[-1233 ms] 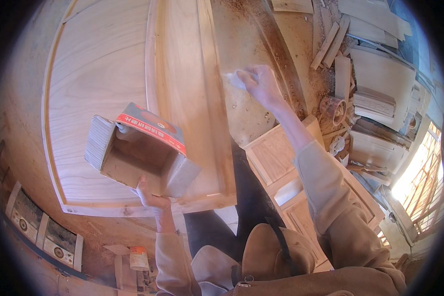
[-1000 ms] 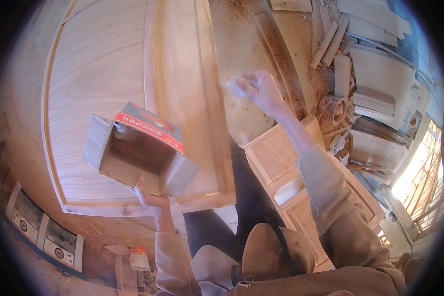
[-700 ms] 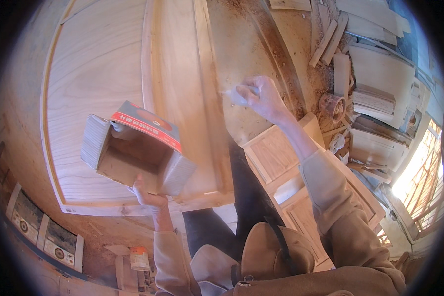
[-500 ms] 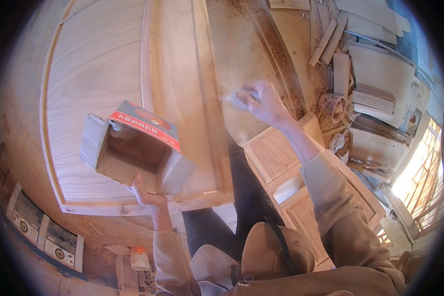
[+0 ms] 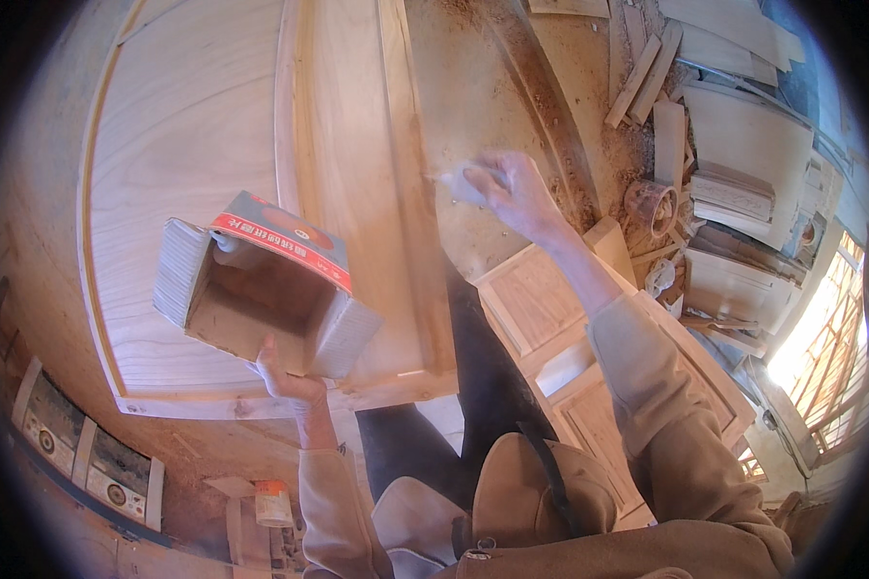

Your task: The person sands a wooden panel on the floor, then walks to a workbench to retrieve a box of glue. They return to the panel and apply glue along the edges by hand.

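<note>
My left hand [image 5: 294, 381] grips the lower wall of an open cardboard box [image 5: 266, 289], thumb inside and fingers beneath. The box is tilted with its mouth toward me; a red band runs along its grey printed side. A whitish rounded thing [image 5: 237, 253] shows inside its upper left corner, its kind unclear. In my right hand [image 5: 517, 196] is a small white bottle [image 5: 463, 189], closed in the fingers. Its narrow tip points left, close to the right edge of a large wooden panel [image 5: 193, 183]. Whether the tip touches the wood cannot be made out.
A smaller framed wooden door [image 5: 526, 294] stands by my right leg. Wood offcuts [image 5: 647, 77], stacked boards [image 5: 734, 198] and a dirty bucket [image 5: 650, 209] lie at the right. At the lower left are a white-and-orange can [image 5: 272, 505] and a dark rack [image 5: 87, 454].
My right hand has shifted slightly away from me with the white bottle, along the panel's edge. The left hand and the box have barely moved.
</note>
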The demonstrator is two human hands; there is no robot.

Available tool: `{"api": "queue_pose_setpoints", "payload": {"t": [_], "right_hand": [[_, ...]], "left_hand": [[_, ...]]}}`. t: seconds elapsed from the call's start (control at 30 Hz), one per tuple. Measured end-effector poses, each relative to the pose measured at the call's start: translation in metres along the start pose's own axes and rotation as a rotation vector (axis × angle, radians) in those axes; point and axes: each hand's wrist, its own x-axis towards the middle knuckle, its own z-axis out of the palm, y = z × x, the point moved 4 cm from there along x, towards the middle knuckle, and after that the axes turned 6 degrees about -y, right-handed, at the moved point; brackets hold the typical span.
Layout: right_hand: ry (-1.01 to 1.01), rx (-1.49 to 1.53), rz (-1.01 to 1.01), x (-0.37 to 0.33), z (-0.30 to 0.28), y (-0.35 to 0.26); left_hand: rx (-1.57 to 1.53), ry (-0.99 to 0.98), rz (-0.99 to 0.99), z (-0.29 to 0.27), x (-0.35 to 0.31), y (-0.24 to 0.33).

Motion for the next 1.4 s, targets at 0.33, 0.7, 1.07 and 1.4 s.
{"api": "queue_pose_setpoints", "payload": {"t": [0.33, 0.7, 1.07, 1.4], "right_hand": [[-0.102, 0.081, 0.028, -0.035, 0.004, -0.011], [-0.139, 0.557, -0.251, -0.063, 0.01, -0.117], [-0.094, -0.132, -0.449, -0.033, 0.13, -0.21], [-0.249, -0.551, -0.267, -0.027, 0.147, -0.218]], "left_hand": [[0.015, -0.069, 0.099, -0.009, 0.006, -0.006], [0.678, -0.277, 0.681, -0.011, 0.005, -0.015], [0.429, -0.34, 0.399, 0.035, -0.001, 0.024], [0.136, -0.288, 0.177, 0.035, 0.0, 0.021]]}}
